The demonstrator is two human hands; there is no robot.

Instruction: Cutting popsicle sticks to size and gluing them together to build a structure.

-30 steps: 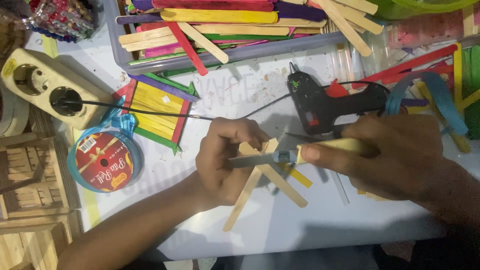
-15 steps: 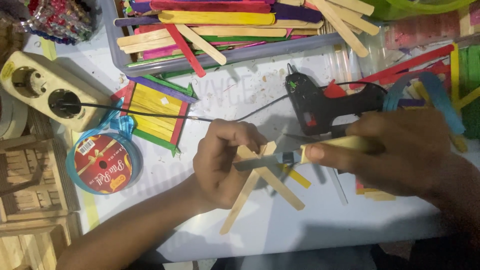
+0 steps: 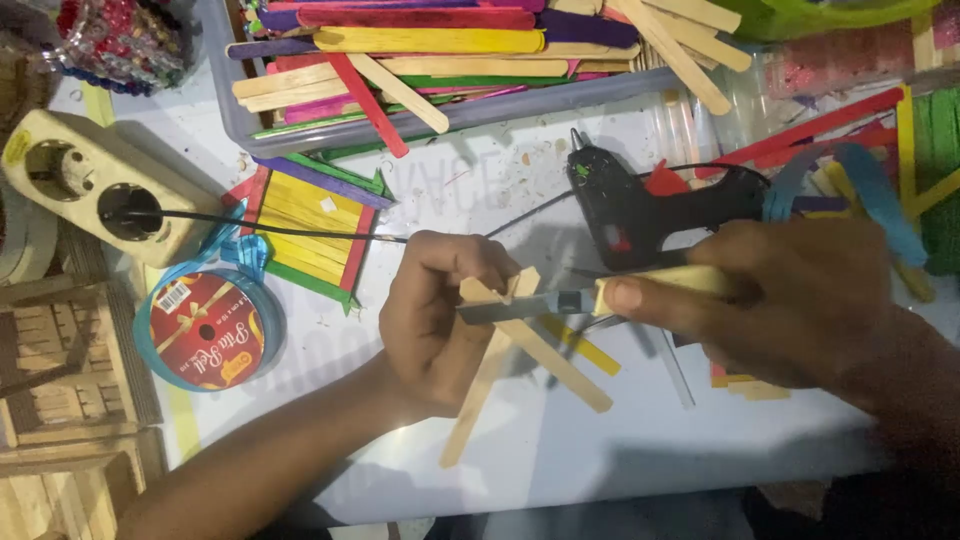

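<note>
Between the curled fingers of our left hand (image 3: 440, 320) sat a small cross of plain wooden craft sticks (image 3: 520, 355), pinched near its top so the joint faced up and the long ends hung free toward us, below the knuckles. We judged that grip was meant to steady the joint against the blade. Our right hand (image 3: 790, 300) was closed tightly round the pale handle of a craft knife (image 3: 560, 300), thumb pressed along the handle just behind the metal, and the grey blade lay flat across the sticks, its tip reaching the left fingertips. That left very little room between edge and skin.

Just beyond the right knuckles lay a black glue gun (image 3: 650, 205) on its side, nozzle pointing away from us, its black cord (image 3: 300, 225) running past the left fingers to a cream power strip (image 3: 80, 185). Beyond the left fingers rested a flat panel of yellow sticks (image 3: 305, 225) framed in red, green and purple. Farther out, a grey tray (image 3: 300, 130) held loose coloured sticks. Outward of the left wrist sat a spool of blue ribbon (image 3: 205, 330) with a red label. The white table (image 3: 640, 450) was open only on our near side, beneath both hands; loose coloured sticks crowded the space past the right hand.
</note>
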